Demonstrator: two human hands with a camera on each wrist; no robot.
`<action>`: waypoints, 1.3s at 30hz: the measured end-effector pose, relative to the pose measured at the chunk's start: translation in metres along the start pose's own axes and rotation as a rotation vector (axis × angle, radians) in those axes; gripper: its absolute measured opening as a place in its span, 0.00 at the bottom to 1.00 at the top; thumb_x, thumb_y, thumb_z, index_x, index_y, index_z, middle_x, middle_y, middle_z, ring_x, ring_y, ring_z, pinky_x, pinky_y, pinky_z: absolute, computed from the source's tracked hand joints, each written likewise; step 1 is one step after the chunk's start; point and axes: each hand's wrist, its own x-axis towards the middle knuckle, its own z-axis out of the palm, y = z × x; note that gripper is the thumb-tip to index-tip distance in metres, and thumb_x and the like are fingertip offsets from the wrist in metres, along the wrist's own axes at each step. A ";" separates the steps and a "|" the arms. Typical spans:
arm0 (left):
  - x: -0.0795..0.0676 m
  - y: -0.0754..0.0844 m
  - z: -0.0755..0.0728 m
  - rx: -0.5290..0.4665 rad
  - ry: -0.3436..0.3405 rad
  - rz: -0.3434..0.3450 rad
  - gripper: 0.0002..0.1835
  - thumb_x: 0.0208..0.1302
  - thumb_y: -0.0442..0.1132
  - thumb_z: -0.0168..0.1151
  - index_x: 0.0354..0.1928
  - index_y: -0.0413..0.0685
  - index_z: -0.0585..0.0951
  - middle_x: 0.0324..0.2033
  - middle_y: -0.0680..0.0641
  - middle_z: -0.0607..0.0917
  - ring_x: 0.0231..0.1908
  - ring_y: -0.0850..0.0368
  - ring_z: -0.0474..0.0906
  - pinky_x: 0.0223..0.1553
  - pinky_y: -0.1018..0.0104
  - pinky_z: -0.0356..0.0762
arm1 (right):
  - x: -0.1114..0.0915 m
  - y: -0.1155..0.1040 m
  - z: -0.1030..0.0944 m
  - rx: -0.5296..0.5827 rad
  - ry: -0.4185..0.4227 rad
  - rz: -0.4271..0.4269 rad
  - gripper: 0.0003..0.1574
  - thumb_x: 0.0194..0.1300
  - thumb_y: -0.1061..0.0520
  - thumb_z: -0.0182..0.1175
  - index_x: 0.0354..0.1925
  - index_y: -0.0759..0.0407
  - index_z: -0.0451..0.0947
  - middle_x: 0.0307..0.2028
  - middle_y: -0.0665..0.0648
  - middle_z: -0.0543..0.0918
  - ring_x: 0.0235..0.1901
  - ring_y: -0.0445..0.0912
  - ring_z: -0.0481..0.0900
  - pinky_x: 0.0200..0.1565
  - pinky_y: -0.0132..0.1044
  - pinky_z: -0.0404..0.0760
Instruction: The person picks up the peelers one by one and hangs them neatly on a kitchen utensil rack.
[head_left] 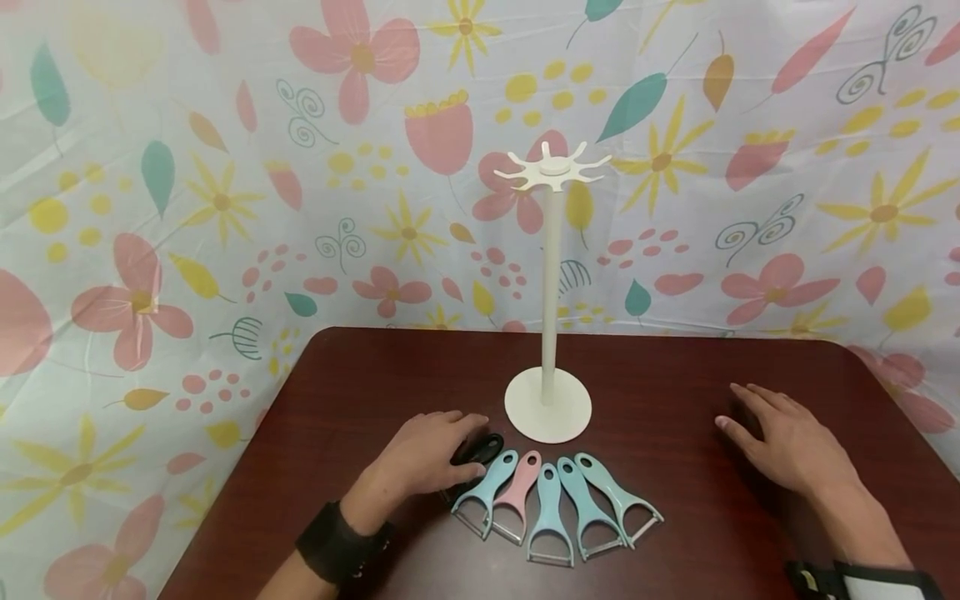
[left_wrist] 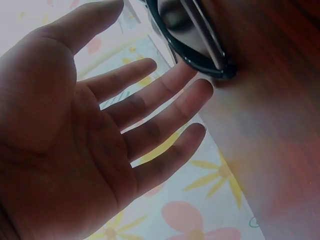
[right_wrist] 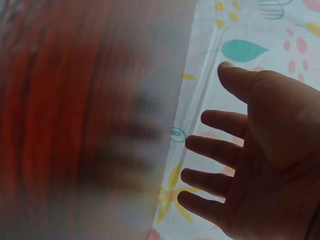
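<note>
Several Y-shaped peelers lie fanned out at the front of the table. Leftmost is a black peeler [head_left: 481, 449], partly hidden in the head view by my left hand [head_left: 427, 454]. That hand hovers over it, thumb and fingers parted on either side. The left wrist view shows the fingers extended, near the black peeler's frame [left_wrist: 192, 60]. Beside it lie a blue peeler [head_left: 497, 481], a pink peeler [head_left: 522, 483], two more blue peelers [head_left: 550, 500] and a pale blue-green peeler [head_left: 607, 483]. Over the table's right side is my right hand [head_left: 795, 442], fingers spread, holding nothing.
A white stand [head_left: 551, 292] rises behind the peelers, with a round base [head_left: 547, 417] and a ring of hooks [head_left: 553, 171] on top. The dark red table [head_left: 390, 375] has rounded far corners. Behind it hangs a flowered cloth [head_left: 375, 208].
</note>
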 end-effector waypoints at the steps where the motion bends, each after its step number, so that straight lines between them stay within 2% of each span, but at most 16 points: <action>1: 0.000 0.001 0.001 0.000 -0.002 0.002 0.38 0.60 0.66 0.59 0.70 0.61 0.69 0.56 0.52 0.78 0.51 0.54 0.76 0.51 0.52 0.75 | 0.000 0.000 0.000 0.000 -0.002 0.002 0.49 0.69 0.32 0.52 0.67 0.70 0.64 0.61 0.78 0.65 0.58 0.74 0.60 0.54 0.72 0.58; 12: 0.001 0.003 0.005 0.006 0.002 0.032 0.34 0.60 0.63 0.62 0.66 0.60 0.73 0.50 0.53 0.79 0.40 0.59 0.75 0.43 0.58 0.77 | 0.000 0.003 0.003 0.004 -0.001 0.004 0.50 0.68 0.30 0.50 0.67 0.70 0.65 0.61 0.78 0.65 0.59 0.73 0.60 0.54 0.72 0.58; 21: 0.000 0.004 0.007 0.011 0.004 0.039 0.30 0.61 0.59 0.63 0.63 0.57 0.76 0.50 0.52 0.80 0.44 0.59 0.77 0.44 0.60 0.78 | 0.000 0.001 0.002 0.003 -0.014 0.005 0.49 0.69 0.32 0.50 0.67 0.71 0.64 0.62 0.78 0.64 0.59 0.73 0.60 0.54 0.72 0.58; 39: 0.003 0.006 0.012 0.032 0.017 0.018 0.30 0.60 0.57 0.66 0.62 0.56 0.76 0.49 0.52 0.81 0.41 0.59 0.77 0.42 0.61 0.79 | -0.001 0.001 0.001 0.001 -0.008 0.007 0.49 0.68 0.32 0.52 0.66 0.72 0.64 0.61 0.78 0.65 0.59 0.73 0.60 0.54 0.72 0.58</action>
